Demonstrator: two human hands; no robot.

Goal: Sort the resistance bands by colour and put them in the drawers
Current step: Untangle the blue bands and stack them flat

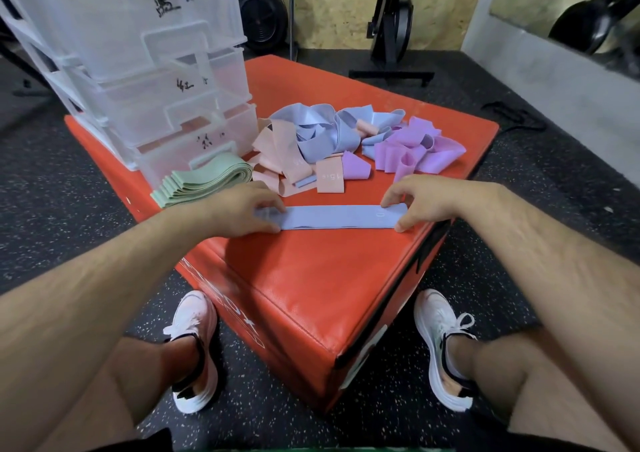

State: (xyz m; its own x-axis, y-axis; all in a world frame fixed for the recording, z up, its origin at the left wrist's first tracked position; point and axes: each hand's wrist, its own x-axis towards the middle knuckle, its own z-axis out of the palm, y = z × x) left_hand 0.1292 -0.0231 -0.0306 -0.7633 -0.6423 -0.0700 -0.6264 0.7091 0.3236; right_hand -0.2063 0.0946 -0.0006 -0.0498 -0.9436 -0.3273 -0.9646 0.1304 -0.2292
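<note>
- One blue band (332, 216) lies flat and straight across the near part of the red bench (311, 278), running left to right, apart from the heap behind it.
- The left hand (239, 209) covers the band's left end, fingers curled over it and thumb at the near edge. The right hand (426, 198) pinches the right end between forefinger and thumb. Each grip is narrow and holds only this band.
- To do this step well, I judge the ends want drawing lightly apart so both layers sit flush. The band can then be folded or lifted as one flat piece.
- A folded green stack (204, 179) sits just left of the left hand, close against the lowest drawer's front. It probably has to move before that drawer slides.
- Behind lie pink bands (277, 153), more blue bands (318, 129) and purple bands (415, 146), overlapping and tangled. Each likely needs pulling out singly.
- Clear drawers (156, 70) stand at the bench's far left with handwritten labels, the lower ones hard to read.
</note>
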